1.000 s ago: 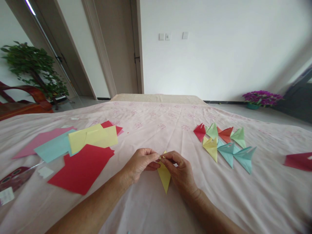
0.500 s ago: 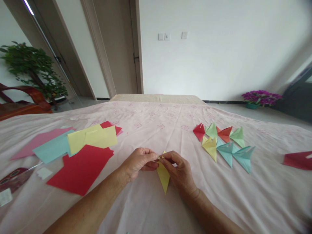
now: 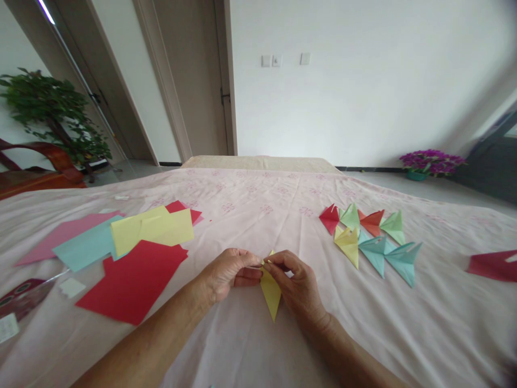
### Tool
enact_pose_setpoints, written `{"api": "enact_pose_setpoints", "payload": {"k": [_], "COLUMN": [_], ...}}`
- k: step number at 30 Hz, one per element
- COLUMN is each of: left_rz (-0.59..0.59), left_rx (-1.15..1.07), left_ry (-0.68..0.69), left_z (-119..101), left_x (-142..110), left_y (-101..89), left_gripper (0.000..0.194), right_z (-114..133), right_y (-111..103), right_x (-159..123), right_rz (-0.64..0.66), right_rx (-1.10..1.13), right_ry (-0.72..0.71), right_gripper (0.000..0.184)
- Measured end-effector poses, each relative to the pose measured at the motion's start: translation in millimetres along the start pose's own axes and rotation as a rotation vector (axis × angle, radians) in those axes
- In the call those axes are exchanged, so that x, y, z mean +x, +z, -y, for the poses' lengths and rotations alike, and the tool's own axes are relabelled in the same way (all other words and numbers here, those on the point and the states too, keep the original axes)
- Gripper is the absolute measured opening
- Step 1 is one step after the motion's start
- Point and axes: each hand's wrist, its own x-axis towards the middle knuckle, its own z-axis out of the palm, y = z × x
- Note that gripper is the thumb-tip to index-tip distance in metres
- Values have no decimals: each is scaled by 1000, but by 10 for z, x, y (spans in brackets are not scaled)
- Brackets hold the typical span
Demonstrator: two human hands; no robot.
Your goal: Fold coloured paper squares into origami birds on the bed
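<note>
A yellow folded paper (image 3: pixel 271 296) hangs point-down between my hands, just over the pink tablecloth (image 3: pixel 250 345). My left hand (image 3: pixel 234 272) pinches its upper edge with thumb and forefinger. From the other side my right hand (image 3: pixel 297 280) grips the same paper near the top, its fingertips meeting those of the left. A tiny folded bit shows between the fingertips, and the rest of the upper part is hidden by my fingers.
Folded paper shapes in several colours, among them a yellow one (image 3: pixel 347 245) and a blue one (image 3: pixel 405 258), lie at right. Red sheets (image 3: pixel 135 283), yellow sheets (image 3: pixel 151 229) and a blue sheet (image 3: pixel 86 242) overlap at left. A dark red item (image 3: pixel 493 265) lies far right.
Both hands keep their pinch on the yellow paper in almost the same spot. The left fingers have shifted very slightly; nothing else has visibly moved.
</note>
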Motion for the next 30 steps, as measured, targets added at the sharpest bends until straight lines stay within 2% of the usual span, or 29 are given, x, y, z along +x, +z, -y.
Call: {"api": "enact_pose_setpoints", "payload": {"k": [11, 21, 25, 30], "left_rz": [-10, -81, -121, -106], "left_rx": [5, 57, 136, 194], "left_ry": [-5, 46, 126, 236], "left_z": [16, 14, -5, 3], "left_x": [-21, -29, -61, -73], "left_y": [43, 97, 125, 118], "left_gripper": [35, 30, 26, 21], "right_z": [18, 21, 41, 71], "right_y": [-14, -29, -38, -46], "right_x": [11, -4, -7, -9], "right_rz": [8, 19, 17, 12], "right_rx": [31, 15, 11, 4], "right_ry": [-17, -16, -34, -26], "right_gripper": [9, 10, 12, 15]}}
